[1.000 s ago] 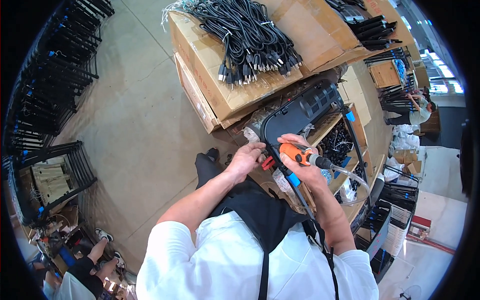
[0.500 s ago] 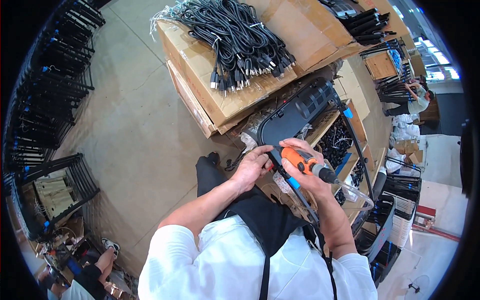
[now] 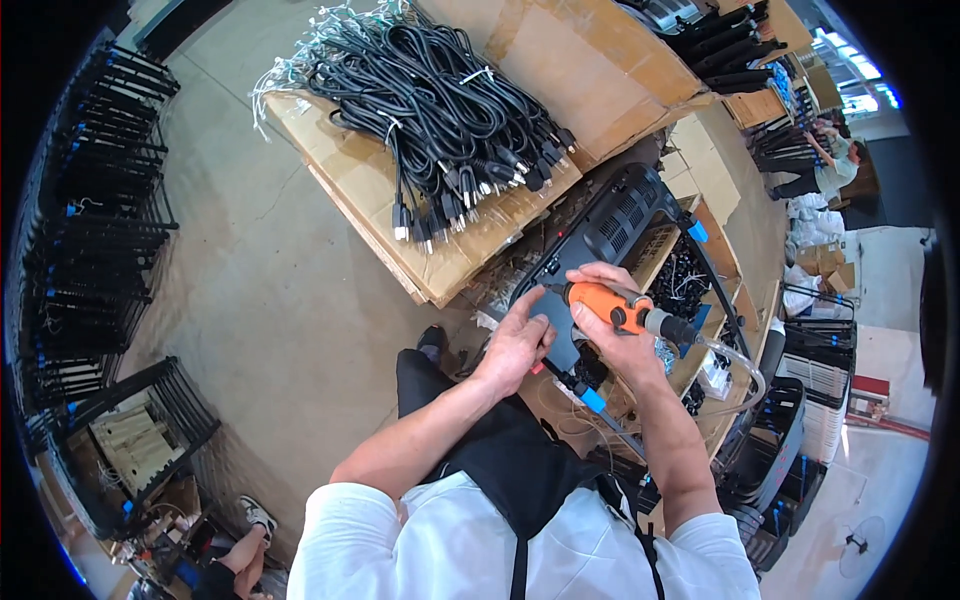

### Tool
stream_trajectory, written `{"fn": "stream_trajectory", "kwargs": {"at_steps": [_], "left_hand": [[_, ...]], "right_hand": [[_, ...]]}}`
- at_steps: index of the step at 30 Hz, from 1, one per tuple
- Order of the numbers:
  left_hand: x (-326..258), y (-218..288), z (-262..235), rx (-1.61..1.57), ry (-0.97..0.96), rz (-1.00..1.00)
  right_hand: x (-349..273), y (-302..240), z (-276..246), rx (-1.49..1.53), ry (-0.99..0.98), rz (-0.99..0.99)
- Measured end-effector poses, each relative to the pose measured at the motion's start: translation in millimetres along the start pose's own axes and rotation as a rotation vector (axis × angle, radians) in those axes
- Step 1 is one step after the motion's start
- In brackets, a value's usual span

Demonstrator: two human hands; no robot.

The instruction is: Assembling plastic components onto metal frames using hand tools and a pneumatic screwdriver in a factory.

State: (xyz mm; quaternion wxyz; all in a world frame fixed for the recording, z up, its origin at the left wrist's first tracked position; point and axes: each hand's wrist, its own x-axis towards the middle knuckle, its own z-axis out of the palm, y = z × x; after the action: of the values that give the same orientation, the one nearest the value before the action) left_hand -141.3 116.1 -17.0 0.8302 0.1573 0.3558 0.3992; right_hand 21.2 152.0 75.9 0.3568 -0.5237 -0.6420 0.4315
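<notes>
The right hand [image 3: 625, 345] grips an orange power driver [image 3: 603, 303] over the near end of the black vented housing [image 3: 612, 228]. The left hand [image 3: 517, 352], at the housing's near left edge, points its index finger at the driver's tip, other fingers curled; whether they pinch anything I cannot tell. Bundled black cables [image 3: 455, 120] lie beyond the housing to its left; small black parts [image 3: 680, 277] sit to its right.

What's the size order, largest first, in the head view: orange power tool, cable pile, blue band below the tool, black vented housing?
1. Cable pile
2. Black vented housing
3. Orange power tool, partly covered by the right hand
4. Blue band

Apparent size only; nearness may enlarge some.
</notes>
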Motion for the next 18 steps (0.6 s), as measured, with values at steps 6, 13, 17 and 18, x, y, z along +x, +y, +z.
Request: {"fn": "stream_trajectory", "kwargs": {"at_steps": [6,13,17,18], "left_hand": [[4.3,11.1,-4.7,0.019,0.029,-0.053],[-2.8,12.9,-22.6,-0.015,0.058,-0.120],[-7.1,6.0,-45.1,-0.091,0.034,-0.210],[-9.2,7.8,-47.1,-0.128,0.037,-0.231]], "right_hand": [[14.6,-1.5,3.5,-0.034,-0.033,0.080],[22.9,-8.4,12.7,-0.083,-0.091,0.205],[28.2,-3.5,17.0,-0.053,-0.125,0.125],[29.7,-4.1,17.5,-0.055,-0.127,0.125]]}}
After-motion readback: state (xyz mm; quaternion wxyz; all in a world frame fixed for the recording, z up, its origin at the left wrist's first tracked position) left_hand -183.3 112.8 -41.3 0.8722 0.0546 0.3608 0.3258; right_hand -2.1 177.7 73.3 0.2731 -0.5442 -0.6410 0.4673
